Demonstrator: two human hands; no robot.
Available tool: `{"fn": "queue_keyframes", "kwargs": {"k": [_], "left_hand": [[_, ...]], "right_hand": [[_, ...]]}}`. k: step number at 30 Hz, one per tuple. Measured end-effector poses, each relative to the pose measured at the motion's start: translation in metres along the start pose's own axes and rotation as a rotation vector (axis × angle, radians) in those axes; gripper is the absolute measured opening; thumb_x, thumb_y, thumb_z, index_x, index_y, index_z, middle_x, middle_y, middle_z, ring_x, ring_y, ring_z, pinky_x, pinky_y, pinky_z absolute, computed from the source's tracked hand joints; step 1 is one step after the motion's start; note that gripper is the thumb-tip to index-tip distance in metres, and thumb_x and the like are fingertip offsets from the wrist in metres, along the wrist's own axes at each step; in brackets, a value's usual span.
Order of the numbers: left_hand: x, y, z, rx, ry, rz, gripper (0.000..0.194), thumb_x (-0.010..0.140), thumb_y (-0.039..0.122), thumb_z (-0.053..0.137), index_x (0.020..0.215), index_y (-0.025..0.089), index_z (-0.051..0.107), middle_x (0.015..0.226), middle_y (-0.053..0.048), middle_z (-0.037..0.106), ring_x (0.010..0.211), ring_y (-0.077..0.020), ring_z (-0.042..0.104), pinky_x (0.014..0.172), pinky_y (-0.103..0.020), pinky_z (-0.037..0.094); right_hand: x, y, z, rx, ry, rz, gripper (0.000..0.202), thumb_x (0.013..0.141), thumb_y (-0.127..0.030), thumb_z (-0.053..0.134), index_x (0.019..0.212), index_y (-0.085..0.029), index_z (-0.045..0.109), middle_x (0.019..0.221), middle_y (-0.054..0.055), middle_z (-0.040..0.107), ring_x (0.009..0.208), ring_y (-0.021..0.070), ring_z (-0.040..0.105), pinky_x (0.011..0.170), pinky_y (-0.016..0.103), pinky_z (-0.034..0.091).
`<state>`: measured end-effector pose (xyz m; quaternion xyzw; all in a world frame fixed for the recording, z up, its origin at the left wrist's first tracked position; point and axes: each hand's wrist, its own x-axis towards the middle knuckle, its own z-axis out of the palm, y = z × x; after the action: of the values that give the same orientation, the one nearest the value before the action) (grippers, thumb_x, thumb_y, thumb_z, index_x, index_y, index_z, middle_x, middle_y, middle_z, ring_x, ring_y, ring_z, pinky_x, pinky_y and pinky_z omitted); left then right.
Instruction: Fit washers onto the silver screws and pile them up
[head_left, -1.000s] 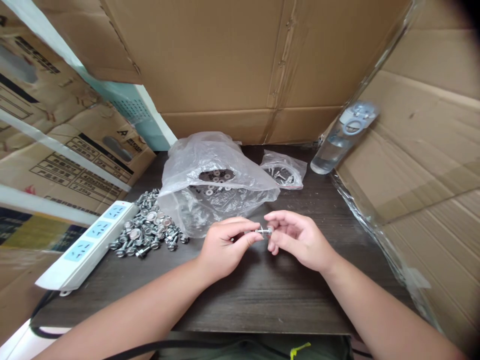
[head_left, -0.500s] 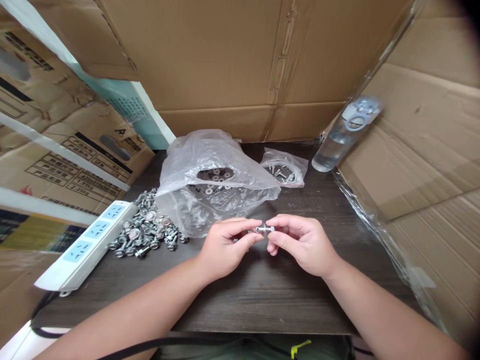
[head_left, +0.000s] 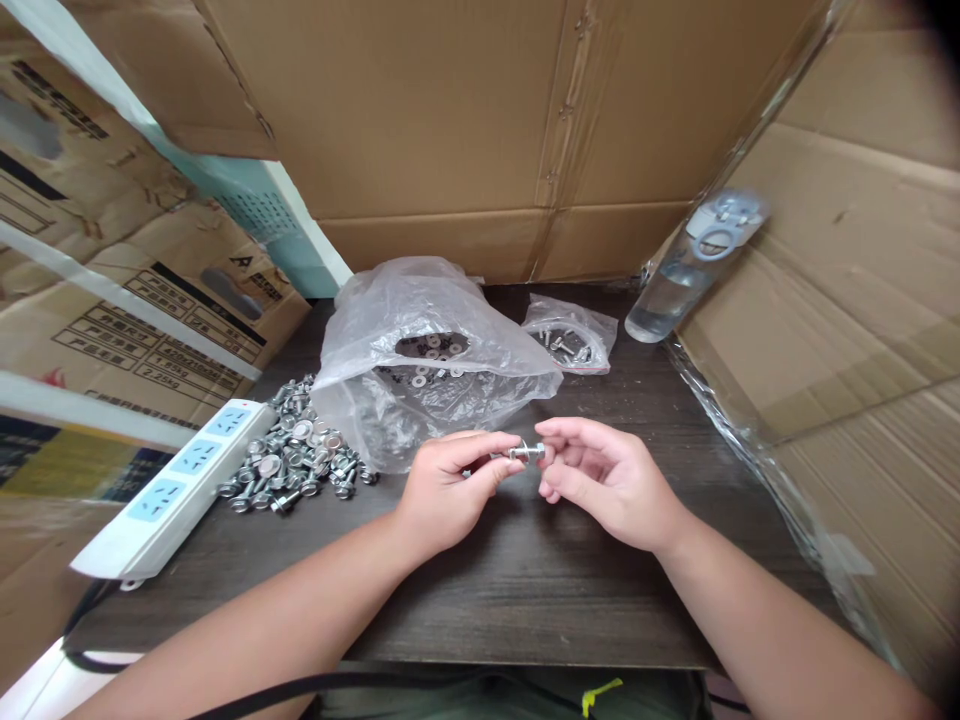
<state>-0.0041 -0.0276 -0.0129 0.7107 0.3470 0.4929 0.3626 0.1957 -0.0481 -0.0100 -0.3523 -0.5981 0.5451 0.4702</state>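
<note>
A small silver bolt (head_left: 534, 452) lies level in front of me, with a thin washer around its shank. My left hand (head_left: 454, 490) is closed, pinching the bolt's left end between thumb and forefinger. Just right of the bolt's other end is my right hand (head_left: 611, 485), its thumb and forefinger parted and its other fingers curled. Beyond my hands lies a clear plastic bag (head_left: 442, 290), with washers (head_left: 435, 350) showing through its opening. A pile of bolts (head_left: 292, 460) spreads left of the bag.
A white power strip (head_left: 176, 490) lies along the left side. Behind my right hand is a small zip bag (head_left: 577, 335) of screws. A water bottle (head_left: 686, 270) stands at the back right. Cardboard walls (head_left: 442, 120) enclose the dark table (head_left: 525, 610).
The fingers of my right hand have parted from the bolt's right end, leaving it in my left hand. My left hand has hardly moved.
</note>
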Motion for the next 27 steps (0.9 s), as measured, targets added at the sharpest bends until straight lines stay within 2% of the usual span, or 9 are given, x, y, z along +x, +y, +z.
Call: {"fn": "queue_keyframes", "kwargs": {"k": [3,6,11,14,16,20,24,27], "left_hand": [[0.0000,0.0004,0.0008,-0.006,-0.005,-0.008,0.016,0.080,0.016,0.071,0.094,0.013,0.077,0.071,-0.003,0.071,0.048,-0.0040,0.057,0.047,-0.014,0.049],[0.0001,0.0008,0.0021,0.005,-0.005,0.000,0.015,0.080,0.015,0.070,0.094,0.013,0.076,0.071,-0.003,0.071,0.047,-0.0039,0.057,0.047,-0.014,0.049],[0.0006,-0.0005,0.0025,0.089,0.014,0.126,0.013,0.080,0.011,0.070,0.091,0.013,0.076,0.076,-0.004,0.074,0.053,-0.0045,0.061,0.051,-0.012,0.050],[0.0002,-0.0011,0.0021,0.125,0.000,0.200,0.013,0.079,0.009,0.070,0.091,0.013,0.075,0.081,-0.006,0.076,0.061,-0.0064,0.066,0.055,-0.012,0.052],[0.0002,-0.0005,0.0019,0.126,-0.001,0.203,0.014,0.079,0.009,0.070,0.091,0.013,0.075,0.080,-0.005,0.076,0.063,-0.0076,0.068,0.057,-0.013,0.053],[0.0012,0.0026,0.0021,0.098,0.009,0.153,0.014,0.081,0.012,0.069,0.092,0.016,0.076,0.080,-0.004,0.076,0.064,-0.0089,0.069,0.061,-0.016,0.057],[0.0010,0.0044,0.0025,0.084,-0.024,0.166,0.015,0.082,0.012,0.068,0.095,0.017,0.076,0.084,-0.005,0.077,0.068,-0.0101,0.070,0.065,-0.019,0.059],[-0.0009,0.0037,0.0020,0.101,-0.017,0.165,0.019,0.082,0.015,0.069,0.100,0.017,0.075,0.083,-0.006,0.076,0.062,-0.0084,0.067,0.060,-0.018,0.057]], "right_hand": [[-0.0003,-0.0013,0.0020,-0.020,0.022,-0.014,0.021,0.086,-0.021,0.067,0.106,-0.015,0.063,0.082,0.003,0.062,0.064,0.0096,0.066,0.060,0.021,0.058],[0.0011,-0.0019,0.0052,-0.039,0.053,0.012,0.015,0.087,-0.024,0.065,0.099,-0.014,0.065,0.078,0.003,0.061,0.061,0.0093,0.064,0.057,0.021,0.056],[0.0022,-0.0046,0.0057,-0.130,0.028,0.078,0.020,0.091,-0.031,0.060,0.093,-0.012,0.065,0.066,0.000,0.059,0.053,0.0064,0.056,0.053,0.018,0.049],[0.0024,-0.0052,0.0025,-0.205,-0.009,0.109,0.032,0.095,-0.039,0.053,0.082,-0.011,0.063,0.059,0.001,0.057,0.053,0.0065,0.055,0.053,0.018,0.048],[0.0023,-0.0046,0.0011,-0.183,-0.014,0.111,0.035,0.096,-0.042,0.051,0.083,-0.011,0.062,0.061,0.002,0.058,0.055,0.0072,0.057,0.055,0.019,0.049],[0.0006,-0.0034,0.0036,-0.063,-0.016,0.064,0.030,0.087,-0.034,0.066,0.108,-0.013,0.060,0.078,0.003,0.062,0.062,0.0086,0.062,0.058,0.020,0.054],[-0.0010,-0.0027,0.0087,-0.040,-0.007,0.015,0.017,0.087,-0.024,0.066,0.100,-0.014,0.063,0.084,0.003,0.062,0.064,0.0083,0.064,0.060,0.020,0.057],[-0.0007,-0.0013,0.0103,-0.041,0.027,-0.035,0.011,0.088,-0.023,0.064,0.095,-0.014,0.064,0.089,0.004,0.060,0.063,0.0085,0.065,0.059,0.021,0.058]]}}
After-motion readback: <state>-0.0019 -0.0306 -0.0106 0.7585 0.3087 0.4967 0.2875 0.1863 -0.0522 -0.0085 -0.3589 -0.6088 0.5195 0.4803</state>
